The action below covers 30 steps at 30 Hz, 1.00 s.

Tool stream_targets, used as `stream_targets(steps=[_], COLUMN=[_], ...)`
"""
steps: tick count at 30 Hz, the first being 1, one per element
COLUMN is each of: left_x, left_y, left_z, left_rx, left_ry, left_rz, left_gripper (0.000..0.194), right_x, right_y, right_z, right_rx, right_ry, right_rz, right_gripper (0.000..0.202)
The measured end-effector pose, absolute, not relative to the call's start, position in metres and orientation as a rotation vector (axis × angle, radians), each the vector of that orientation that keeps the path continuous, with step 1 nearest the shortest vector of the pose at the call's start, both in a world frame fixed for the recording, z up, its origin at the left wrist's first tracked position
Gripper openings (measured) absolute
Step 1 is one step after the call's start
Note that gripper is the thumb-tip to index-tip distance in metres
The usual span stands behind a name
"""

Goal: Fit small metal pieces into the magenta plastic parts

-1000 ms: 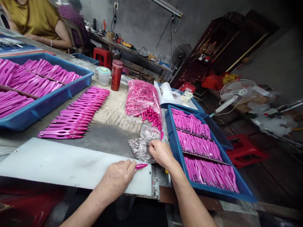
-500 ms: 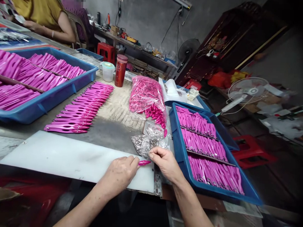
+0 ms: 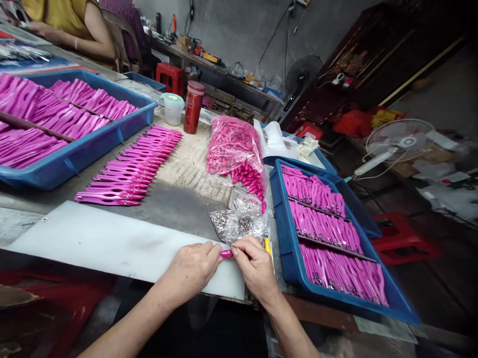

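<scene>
My left hand (image 3: 192,266) is closed around a glossy magenta plastic piece (image 3: 226,254); only its tapered end shows beyond the fingers. At that tip, my right hand (image 3: 255,268) is pinched, thumb against forefinger. Whatever the pinch holds is too small to make out. Both hands are over the right end of a white board (image 3: 115,242). Just behind them lies an open clear bag (image 3: 222,224) of small metal parts. A yellow-handled object (image 3: 267,246) shows beside my right hand. Long magenta pieces (image 3: 123,180) lie in an overlapping row at left.
Blue trays of magenta pieces stand left (image 3: 118,138) and right (image 3: 287,254). Between them are a clear bag of small magenta parts (image 3: 236,147), a red tumbler (image 3: 193,109) and a lidded tub (image 3: 173,111). A co-worker in a yellow top (image 3: 60,16) sits far left.
My right hand has moved from the metal parts' bag down and left to the magenta tip. The yellow-handled object has come into sight. My left hand keeps its hold.
</scene>
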<state>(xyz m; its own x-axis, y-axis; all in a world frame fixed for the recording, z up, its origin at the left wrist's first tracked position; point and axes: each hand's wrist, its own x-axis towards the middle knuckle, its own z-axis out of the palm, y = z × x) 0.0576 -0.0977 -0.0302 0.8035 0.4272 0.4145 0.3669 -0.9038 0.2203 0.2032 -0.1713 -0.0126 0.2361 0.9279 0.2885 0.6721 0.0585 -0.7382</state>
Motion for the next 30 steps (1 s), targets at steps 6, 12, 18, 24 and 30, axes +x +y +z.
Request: stream_targets(steps=[6, 12, 18, 24, 30], left_x=[0.057, 0.057, 0.057, 0.057, 0.056], left_y=[-0.099, -0.099, -0.100, -0.101, -0.102], left_z=[-0.029, -0.029, -0.028, -0.029, -0.029], left_rx=[2.857, 2.866, 2.894, 2.920, 2.960], left_ry=[0.644, 0.657, 0.680, 0.668, 0.649], left_rz=[0.684, 0.650, 0.582, 0.546, 0.497], left_gripper=[0.019, 0.018, 0.016, 0.013, 0.009], right_x=[0.205, 0.203, 0.197, 0.195, 0.195], right_y=[-0.173, -0.175, -0.179, -0.180, -0.179], right_z=[-0.010, -0.004, -0.003, -0.007, -0.005], right_rx=[-1.723, -1.754, -1.746, -1.798, -1.857], right_ry=[-1.593, -1.694, -1.724, -1.734, -1.722], right_rz=[0.328, 0.209, 0.252, 0.272, 0.297], right_gripper=[0.016, 0.017, 0.018, 0.020, 0.021])
